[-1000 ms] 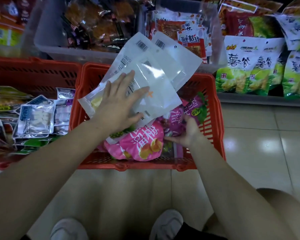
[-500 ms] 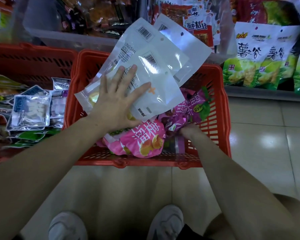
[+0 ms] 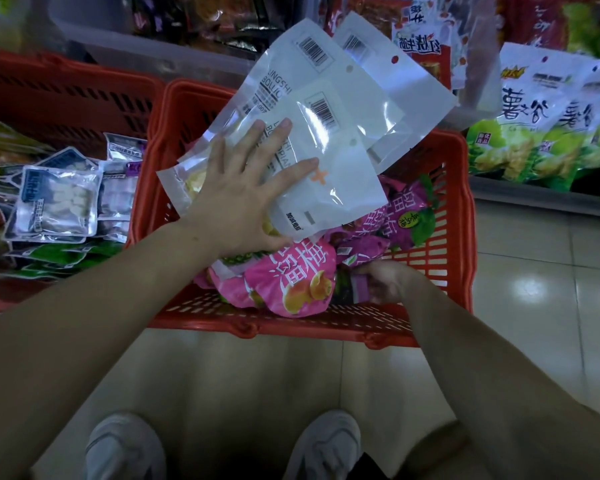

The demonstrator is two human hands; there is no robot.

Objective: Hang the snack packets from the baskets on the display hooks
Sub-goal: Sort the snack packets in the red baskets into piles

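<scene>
White packets (image 3: 326,140) are fanned above the red basket (image 3: 257,327), long axes running up-right, hang holes at the far end, pinned under the flat, spread left hand (image 3: 243,195). A purple packet (image 3: 361,287) low in the basket is gripped by the curled right hand (image 3: 387,284).

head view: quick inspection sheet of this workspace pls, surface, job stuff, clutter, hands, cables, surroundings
surface: glossy tiled floor; red basket stands on it.
job's things: white packets fanned over the basket; pink packet and purple packet inside.
clutter: second red basket at left, holding silver packets.
hands: left hand flat, fingers spread on the white packets; right hand grips the purple packet.
cables: nothing seen.
surroundings: green snack bags at right; clear bin behind; white shoes below.
</scene>
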